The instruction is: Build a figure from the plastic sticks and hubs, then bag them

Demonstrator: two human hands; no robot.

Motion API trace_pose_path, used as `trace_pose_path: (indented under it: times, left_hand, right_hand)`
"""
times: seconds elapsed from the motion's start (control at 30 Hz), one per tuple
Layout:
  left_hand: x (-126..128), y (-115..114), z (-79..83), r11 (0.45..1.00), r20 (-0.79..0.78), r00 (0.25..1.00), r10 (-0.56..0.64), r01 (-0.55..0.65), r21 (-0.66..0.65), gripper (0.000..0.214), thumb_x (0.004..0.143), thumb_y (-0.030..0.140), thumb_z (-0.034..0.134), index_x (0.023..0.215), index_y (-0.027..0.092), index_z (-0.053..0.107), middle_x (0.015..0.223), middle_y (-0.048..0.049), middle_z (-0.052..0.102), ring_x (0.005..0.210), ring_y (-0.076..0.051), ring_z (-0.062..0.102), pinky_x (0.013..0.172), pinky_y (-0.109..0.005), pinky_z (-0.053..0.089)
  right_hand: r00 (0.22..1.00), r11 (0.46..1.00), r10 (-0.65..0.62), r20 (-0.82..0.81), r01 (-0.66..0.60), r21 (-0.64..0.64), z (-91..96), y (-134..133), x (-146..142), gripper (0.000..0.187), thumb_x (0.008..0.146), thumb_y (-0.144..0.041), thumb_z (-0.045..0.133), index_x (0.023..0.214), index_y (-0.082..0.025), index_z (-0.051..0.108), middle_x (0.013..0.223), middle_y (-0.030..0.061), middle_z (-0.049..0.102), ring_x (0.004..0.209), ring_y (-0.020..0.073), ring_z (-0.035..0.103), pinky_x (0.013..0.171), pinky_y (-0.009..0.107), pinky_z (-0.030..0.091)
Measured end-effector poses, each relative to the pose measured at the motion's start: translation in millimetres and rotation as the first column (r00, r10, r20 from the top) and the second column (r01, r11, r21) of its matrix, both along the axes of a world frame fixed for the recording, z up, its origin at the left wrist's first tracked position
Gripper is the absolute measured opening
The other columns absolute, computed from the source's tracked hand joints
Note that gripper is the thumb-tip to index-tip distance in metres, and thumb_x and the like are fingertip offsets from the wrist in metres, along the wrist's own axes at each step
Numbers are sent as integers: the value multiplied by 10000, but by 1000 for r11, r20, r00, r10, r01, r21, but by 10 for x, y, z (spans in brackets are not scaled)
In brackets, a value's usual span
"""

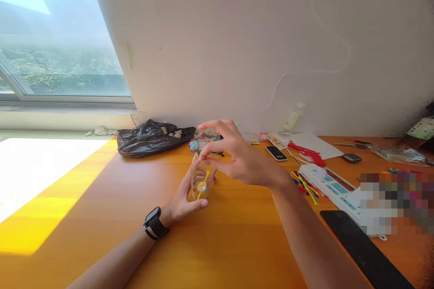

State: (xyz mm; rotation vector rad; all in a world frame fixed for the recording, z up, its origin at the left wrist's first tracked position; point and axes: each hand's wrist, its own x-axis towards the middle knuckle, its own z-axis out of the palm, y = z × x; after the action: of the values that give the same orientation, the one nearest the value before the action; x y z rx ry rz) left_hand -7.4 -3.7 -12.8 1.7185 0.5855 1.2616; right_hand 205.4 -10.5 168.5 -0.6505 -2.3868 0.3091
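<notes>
My left hand is wrapped around a small clear plastic packet, its thumb on the near side. Through the plastic show a yellow stick-like part and a round yellow piece with a pale centre. Above it, my right hand pinches the packet's top edge between thumb and index finger, the other fingers raised. A small blue and red piece shows just right of the packet; I cannot tell whether it is inside. The packet is held above the wooden table.
Behind my hands lie a black plastic bag and a cluttered group of small parts. To the right are a white remote-like device, a red toy gun, coloured strips, a power strip and a long black slab.
</notes>
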Motion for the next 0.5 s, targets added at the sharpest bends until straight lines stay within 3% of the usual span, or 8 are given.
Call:
trace_pose_path:
  times: [0.1, 0.23, 0.3, 0.43, 0.5]
  left_hand:
    - [17, 0, 12, 992, 53, 992, -114, 116, -49, 986, 850, 629, 745, 1652, 350, 245, 1619, -147, 386, 1459, -419, 436, 1196, -650, 341]
    - [39, -31, 41, 985, 142, 982, -128, 143, -99, 976, 843, 690, 720, 1639, 341, 277, 1583, -152, 432, 1508, -426, 358, 1185, -623, 361]
    - [42, -51, 54, 983, 138, 983, -119, 137, -123, 975, 828, 694, 734, 1628, 348, 296, 1522, -152, 491, 1479, -429, 394, 1151, -614, 400]
    - [47, -68, 75, 986, 92, 991, -93, 105, -133, 967, 791, 672, 768, 1604, 369, 343, 1288, -115, 593, 1249, -391, 570, 1040, -591, 475]
    - [53, -56, 77, 985, 114, 989, -89, 105, -137, 935, 790, 640, 771, 1590, 375, 367, 1203, -92, 581, 1124, -348, 612, 998, -570, 493]
  right_hand:
    - [1000, 1000, -1, 2, 1, -10, -2, 6, 3, 181, 981, -172, 642, 960, -295, 773, 1493, 25, 501, 1455, 279, 356, 1157, 490, 431]
    - [1000, 1000, -4, -12, 3, -12, -12, 13, -17, 195, 1002, -165, 598, 982, -281, 753, 1489, 36, 501, 1446, 270, 368, 1164, 488, 417]
    - [1000, 1000, -10, -23, 9, -8, -21, 12, -31, 201, 1014, -173, 579, 990, -284, 745, 1476, 42, 509, 1439, 273, 377, 1168, 499, 405]
    - [999, 1000, -7, -40, 6, -4, -24, 4, -49, 177, 1019, -203, 574, 970, -277, 727, 1473, 41, 508, 1441, 274, 382, 1159, 475, 408]
    - [998, 1000, -6, -62, 5, -6, -31, 33, -54, 173, 1025, -217, 559, 1053, -286, 715, 1467, 46, 516, 1423, 268, 407, 1148, 460, 413]
